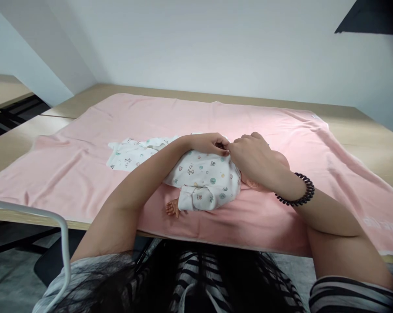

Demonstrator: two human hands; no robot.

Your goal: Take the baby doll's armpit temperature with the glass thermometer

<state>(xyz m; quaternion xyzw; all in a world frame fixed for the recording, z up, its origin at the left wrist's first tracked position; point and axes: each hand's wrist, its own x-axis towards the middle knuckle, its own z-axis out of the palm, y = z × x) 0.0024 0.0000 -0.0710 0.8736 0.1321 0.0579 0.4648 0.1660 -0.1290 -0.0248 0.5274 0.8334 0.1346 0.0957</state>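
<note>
A baby doll lies on its back on a pink blanket (144,115), its head (281,160) to the right and mostly hidden by my right hand. It wears a white long-sleeved baby outfit (203,171) printed with small animals and dots. My left hand (211,143) rests over the doll's chest, fingers curled and pinching the outfit near the neckline. Right beside it, my right hand (253,154) is closed at the collar, fingertips meeting those of the left. The exact bit of cloth between the fingers is hidden. One doll hand (172,208) pokes out of the near sleeve.
The blanket covers most of a wooden table (356,119) set against a white wall. A white curved metal bar (65,243) stands at the near left. Another table (7,89) is at the far left. A dark panel (375,19) juts in at upper right.
</note>
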